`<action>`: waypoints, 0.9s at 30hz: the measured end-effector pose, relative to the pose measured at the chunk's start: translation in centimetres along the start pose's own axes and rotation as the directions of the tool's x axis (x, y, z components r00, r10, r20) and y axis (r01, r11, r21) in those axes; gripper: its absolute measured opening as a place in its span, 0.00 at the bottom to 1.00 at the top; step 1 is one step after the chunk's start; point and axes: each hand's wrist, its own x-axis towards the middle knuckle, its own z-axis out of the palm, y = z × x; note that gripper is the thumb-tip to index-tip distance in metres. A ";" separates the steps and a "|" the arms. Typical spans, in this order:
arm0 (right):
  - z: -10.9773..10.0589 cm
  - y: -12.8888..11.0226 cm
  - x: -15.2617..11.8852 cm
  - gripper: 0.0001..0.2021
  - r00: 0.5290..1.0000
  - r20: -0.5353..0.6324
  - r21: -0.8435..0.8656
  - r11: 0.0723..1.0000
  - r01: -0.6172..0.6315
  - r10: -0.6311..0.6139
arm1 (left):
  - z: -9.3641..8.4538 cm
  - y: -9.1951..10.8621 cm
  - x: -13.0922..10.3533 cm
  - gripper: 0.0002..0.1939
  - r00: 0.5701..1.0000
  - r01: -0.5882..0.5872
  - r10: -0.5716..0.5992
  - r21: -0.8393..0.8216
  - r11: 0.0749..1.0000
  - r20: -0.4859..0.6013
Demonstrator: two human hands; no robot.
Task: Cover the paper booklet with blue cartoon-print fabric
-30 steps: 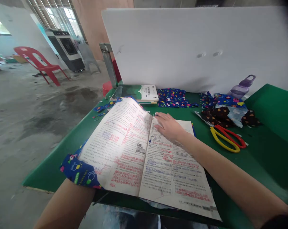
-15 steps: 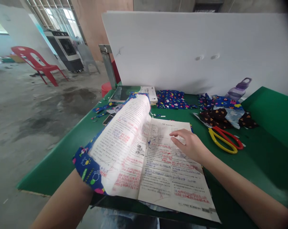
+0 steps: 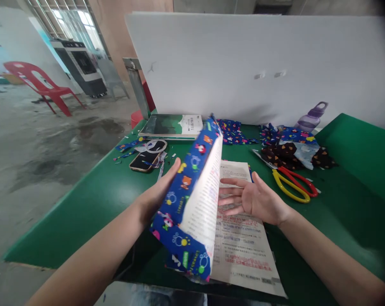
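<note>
An open book (image 3: 243, 250) lies on the green table, its printed pages marked with red and blue handwriting. Its left side is raised nearly upright, showing a blue patterned cover (image 3: 182, 199) with cartoon animals and paw prints. My left hand (image 3: 160, 187) is against the outer side of that raised half; its thumb is stretched out, while the other fingers are hidden behind the cover. Over the right page, my right hand (image 3: 246, 195) is open with fingers spread and palm turned toward the raised half. It holds nothing.
Scissors (image 3: 294, 182) with red and yellow handles lie at right beside fabric scraps (image 3: 291, 146) and a purple bottle (image 3: 310, 119). At left are a phone (image 3: 144, 162), a tape roll (image 3: 156, 146) and a green-and-white book (image 3: 169, 125). A white board (image 3: 227, 63) stands behind.
The book's left half has swung up and rightward, from leaning open to nearly upright. My left hand has come up with it. My right hand has turned palm-inward and spread its fingers.
</note>
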 end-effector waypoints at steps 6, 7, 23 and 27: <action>-1.5 -0.7 -0.2 0.43 0.997 -0.017 0.073 0.995 -0.074 0.075 | 0.1 -0.9 2.7 0.34 0.960 -0.140 0.130 0.022 0.990 0.247; -1.7 -0.7 -0.3 0.43 0.996 -0.035 0.073 0.995 -0.074 0.077 | 0.0 -0.9 3.0 0.35 0.941 -0.170 0.150 0.040 0.985 0.303; -0.7 0.1 -0.2 0.17 0.924 -0.148 -0.319 0.902 0.292 -0.352 | 0.8 -1.5 3.0 0.24 0.912 -0.376 0.328 0.184 0.908 0.247; 0.6 1.1 -0.3 0.18 0.883 0.010 -0.610 0.697 0.377 -0.470 | 1.7 -1.9 2.5 0.28 0.910 -0.412 0.368 0.315 0.855 0.192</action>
